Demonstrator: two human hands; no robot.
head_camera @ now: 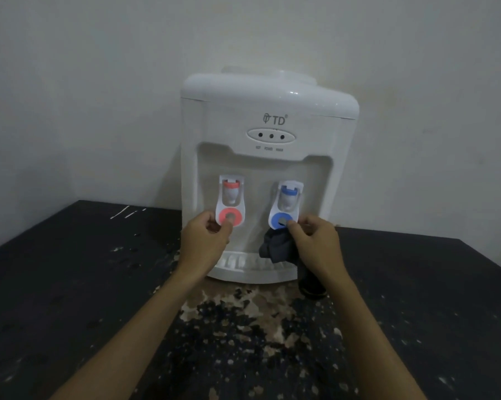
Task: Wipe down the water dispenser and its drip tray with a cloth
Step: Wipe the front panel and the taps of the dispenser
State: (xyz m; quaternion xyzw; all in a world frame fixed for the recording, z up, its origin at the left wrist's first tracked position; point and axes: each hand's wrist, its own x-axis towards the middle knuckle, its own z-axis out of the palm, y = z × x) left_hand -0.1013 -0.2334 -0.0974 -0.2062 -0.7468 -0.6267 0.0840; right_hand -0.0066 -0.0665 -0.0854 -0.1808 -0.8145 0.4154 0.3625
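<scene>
1. Bare forearms reach up from the bottom edge of the frame over a black tabletop point(70, 284) whose paint is flaked and speckled pale.
2. At the centre of the frame, against a pale wall, stands the white plastic countertop water dispenser point(266, 111). Its slotted white drip tray point(237, 265) sits at its foot.
3. At centre-left, the left hand point(204, 241) has its fingers curled and pinches the red-ringed tap lever point(230, 217).
4. At centre-right, the right hand point(315, 243) sets its thumb on the blue-ringed tap lever point(282, 220). Its curled fingers clutch the dark grey cloth point(272, 249), which hangs bunched over the tray's right end.
5. Both hands sit on levers, so too firm a push could probably release water. On the red side it may be hot and could scald the fingers and flood the tray. Whether the tank holds water cannot be told.
6. The cloth is bunched below the hand rather than against the lever, so the wipe may miss the blue ring, and the hanging tail could snag on the tray.
</scene>
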